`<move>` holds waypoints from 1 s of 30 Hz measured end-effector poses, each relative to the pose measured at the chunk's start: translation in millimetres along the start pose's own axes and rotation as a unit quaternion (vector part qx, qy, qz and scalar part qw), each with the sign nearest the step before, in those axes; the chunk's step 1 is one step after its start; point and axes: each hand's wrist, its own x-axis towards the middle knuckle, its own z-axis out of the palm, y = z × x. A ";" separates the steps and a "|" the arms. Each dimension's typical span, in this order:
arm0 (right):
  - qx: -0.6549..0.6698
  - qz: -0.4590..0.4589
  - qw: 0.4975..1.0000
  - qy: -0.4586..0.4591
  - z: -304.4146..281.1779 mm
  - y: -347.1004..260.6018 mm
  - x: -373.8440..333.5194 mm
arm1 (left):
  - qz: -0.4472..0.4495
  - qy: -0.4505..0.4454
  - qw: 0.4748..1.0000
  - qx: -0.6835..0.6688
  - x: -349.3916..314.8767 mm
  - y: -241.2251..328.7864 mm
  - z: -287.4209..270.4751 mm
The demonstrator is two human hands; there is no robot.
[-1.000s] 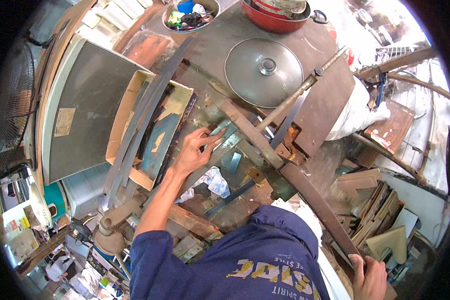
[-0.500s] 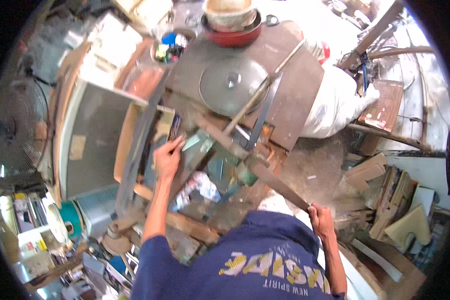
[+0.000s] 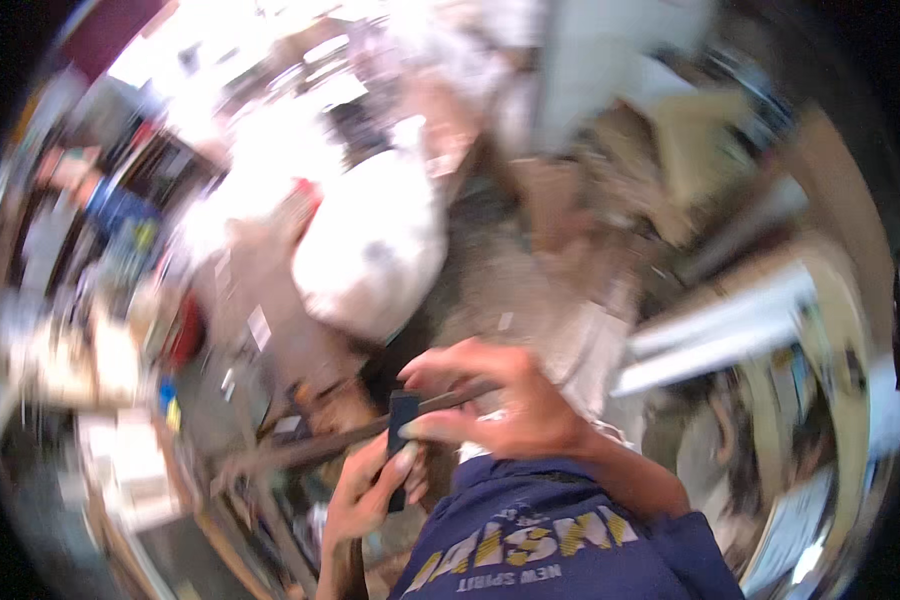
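Head view, strongly motion-blurred. At centre, slightly toward 6 o'clock, both hands meet on a small dark flat object, upright and narrow. The right hand comes in from 5 o'clock; its thumb and fingers curl closed around the object's upper part, the thumb lying across its face at mid-height and the fingertips arching over its top edge. The left hand rises from 6 o'clock; its fingers are closed on the object's lower end, which shows between them. A long thin brown bar runs from 9 o'clock toward the hands and passes behind the object, just under the right fingers; whether either hand grips the bar cannot be told. A dark blue shirt with yellow print fills 5 to 6 o'clock. A large white sack lies at 11 o'clock of the hands, well apart. Surrounding clutter is too blurred to identify.
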 end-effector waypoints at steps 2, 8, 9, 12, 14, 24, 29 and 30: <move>0.069 0.081 0.991 0.083 -42.5 16.5 -65.3 | -0.019 -0.073 0.983 0.169 34.8 -29.2 54.4; 0.016 0.000 0.939 0.343 -183.9 31.1 -290.7 | 0.038 -0.203 0.854 0.477 117.8 -96.2 226.2; 0.030 0.000 0.910 0.415 -198.3 25.8 -340.9 | 0.020 -0.273 0.844 0.461 127.9 -103.3 267.7; -0.011 0.025 0.827 0.562 -215.1 27.6 -506.3 | 0.124 -0.454 0.775 0.422 118.6 -192.6 414.2; 0.004 0.089 0.732 0.676 -187.4 36.2 -595.4 | 0.013 -0.501 0.733 0.460 73.2 -240.0 498.7; 0.035 0.154 0.342 0.926 -173.8 35.7 -847.8 | -0.010 -0.771 0.480 0.418 8.2 -412.5 759.5; -0.039 0.255 0.195 0.946 -156.7 14.8 -995.6 | -0.079 -0.771 0.540 0.329 -63.0 -504.4 844.2; -0.050 0.264 0.205 0.941 -159.4 6.6 -1022.4 | -0.045 -0.765 0.530 0.362 -70.9 -528.5 859.2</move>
